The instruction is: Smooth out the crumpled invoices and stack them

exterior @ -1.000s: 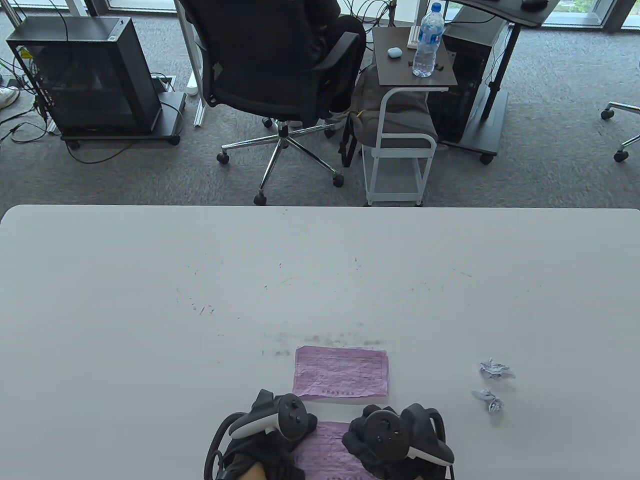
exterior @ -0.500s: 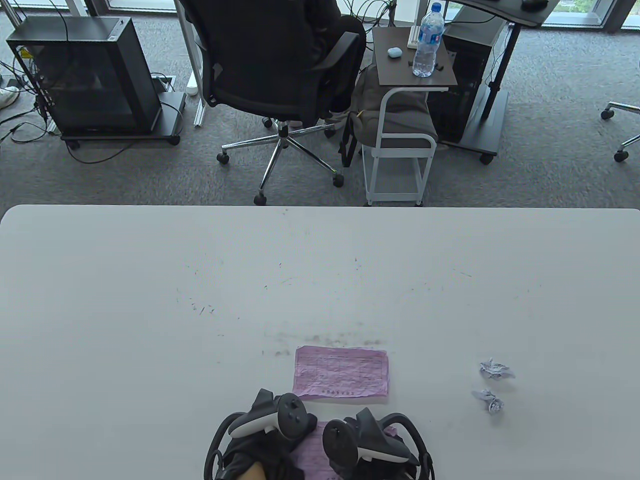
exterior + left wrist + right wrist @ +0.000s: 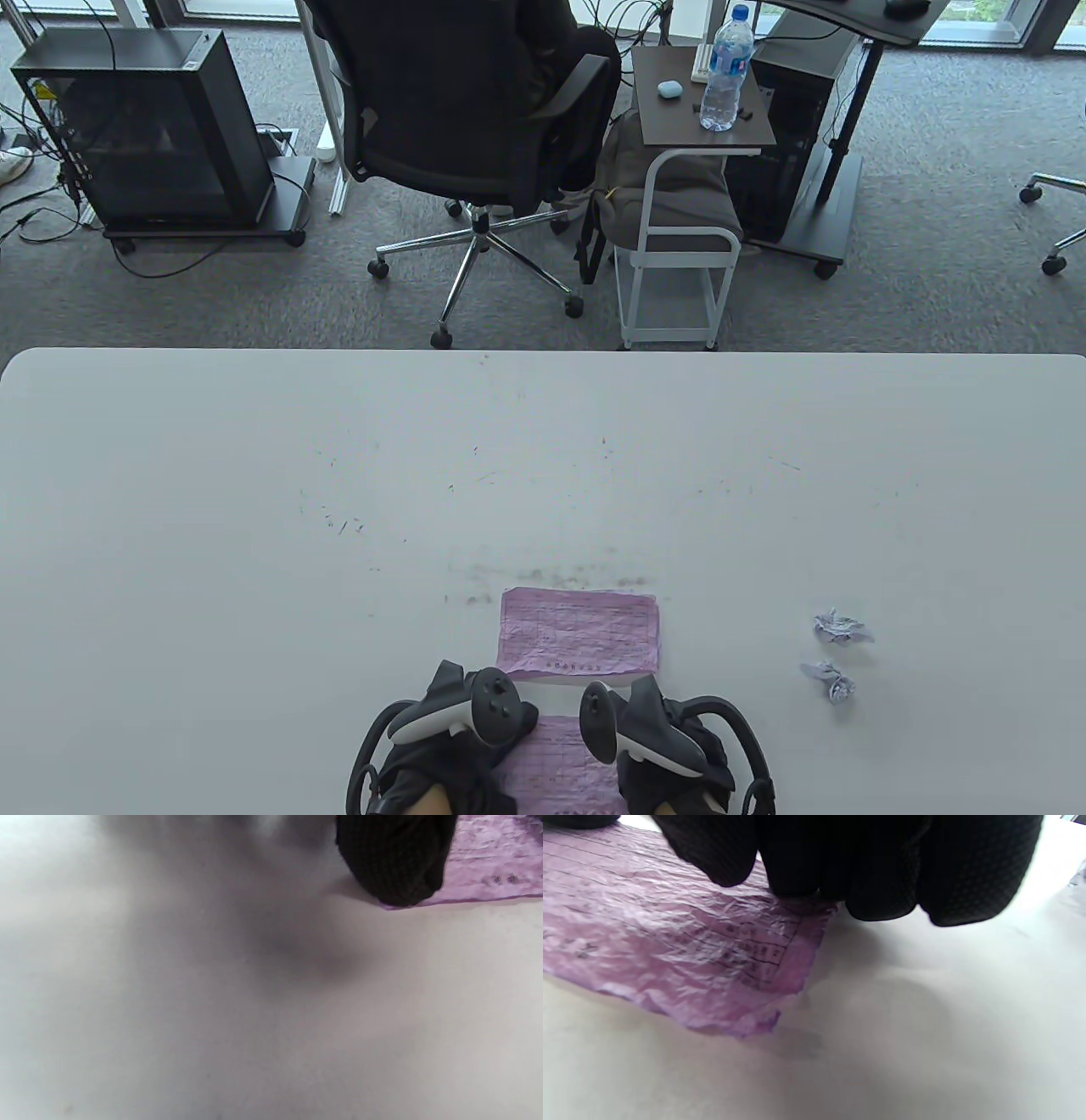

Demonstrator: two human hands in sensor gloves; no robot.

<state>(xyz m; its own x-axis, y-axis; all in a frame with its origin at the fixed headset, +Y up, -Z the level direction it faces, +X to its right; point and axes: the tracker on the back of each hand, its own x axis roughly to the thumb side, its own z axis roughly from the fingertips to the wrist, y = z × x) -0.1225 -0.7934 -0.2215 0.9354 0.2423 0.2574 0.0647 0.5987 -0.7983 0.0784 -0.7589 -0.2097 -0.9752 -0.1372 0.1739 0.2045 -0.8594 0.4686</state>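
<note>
Two pink invoices lie on the counter (image 3: 254, 509). One flattened invoice (image 3: 579, 632) sits square just beyond my hands, long axis running left to right. A second, still-creased invoice (image 3: 551, 764) lies at the near edge, between and under both hands.

Left hand (image 3: 462, 722) rests on the left end of the creased sheet; in the left wrist view one gloved fingertip (image 3: 394, 861) presses down right at the paper's corner. How the remaining fingers lie I cannot tell.

Right hand (image 3: 653, 734) sits on the right end. The right wrist view shows its fingers (image 3: 874, 866) bunched close together, tips down on the sheet's far right edge, with the corner of the sheet (image 3: 683, 942) wrinkled and lifting slightly off the counter. No pinch visible; it reads as pressing, not gripping.

Two crumpled paper balls (image 3: 836, 649) wait well apart to the right, nearer my right hand.

My judgement: smoothing is mid-way. What matters next is that the flattened invoice lies directly ahead of the creased one, long axes parallel, so a straight push or lift away from me should land it on top. Raised right corner may snag.
</note>
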